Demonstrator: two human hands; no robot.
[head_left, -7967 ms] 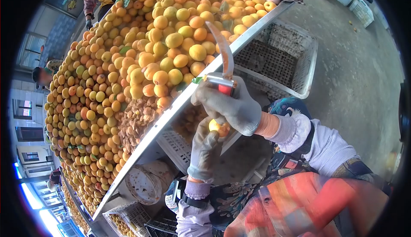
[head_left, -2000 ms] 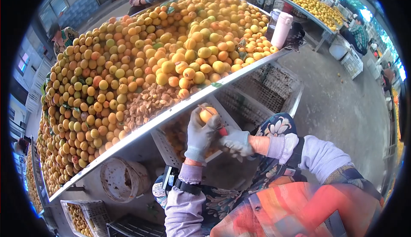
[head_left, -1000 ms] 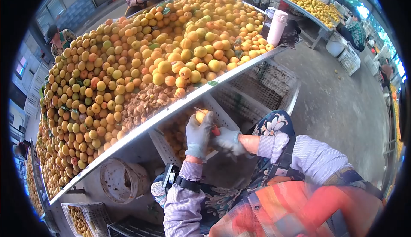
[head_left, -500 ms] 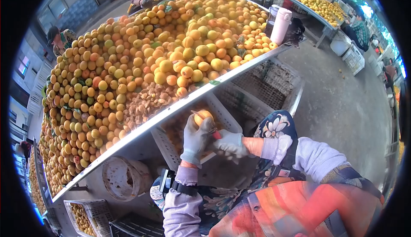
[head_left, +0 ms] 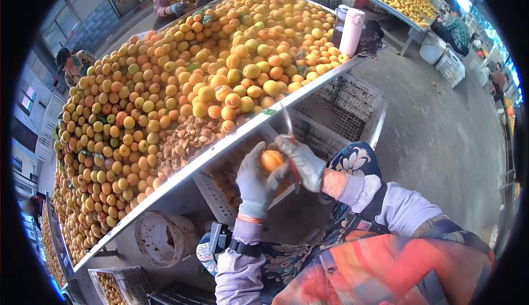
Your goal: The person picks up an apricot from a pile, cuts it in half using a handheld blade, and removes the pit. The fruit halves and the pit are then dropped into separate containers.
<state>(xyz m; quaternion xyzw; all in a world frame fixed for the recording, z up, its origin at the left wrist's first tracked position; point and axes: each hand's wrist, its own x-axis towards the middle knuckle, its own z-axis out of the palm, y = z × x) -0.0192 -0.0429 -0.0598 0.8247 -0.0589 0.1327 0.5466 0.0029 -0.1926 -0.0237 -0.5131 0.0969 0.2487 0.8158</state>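
The apricot (head_left: 271, 159) sat in the gloved left hand (head_left: 256, 181), whose fingers curled around its underside. It was held just below the tabletop (head_left: 220, 148) rim and over a white crate (head_left: 217, 199). The gloved right hand (head_left: 302, 161) pressed against the fruit from the other side. It was closed on a knife (head_left: 287, 120) whose curved blade pointed up and away, clear of the flesh.

With the blade off the fruit and both hands on it, the step looked like opening the apricot rather than cutting it. I could not see whether a cut already ran around it. A next move would call for a firm hold on both sides, with the blade kept away from the left fingers.

On the tabletop beyond lay a heap of pits (head_left: 190, 134) near the rim, then the great pile of apricots (head_left: 193, 79). A bottle (head_left: 351, 30) stood at the far corner. A bucket (head_left: 160, 239) stood under the tabletop, to the left.
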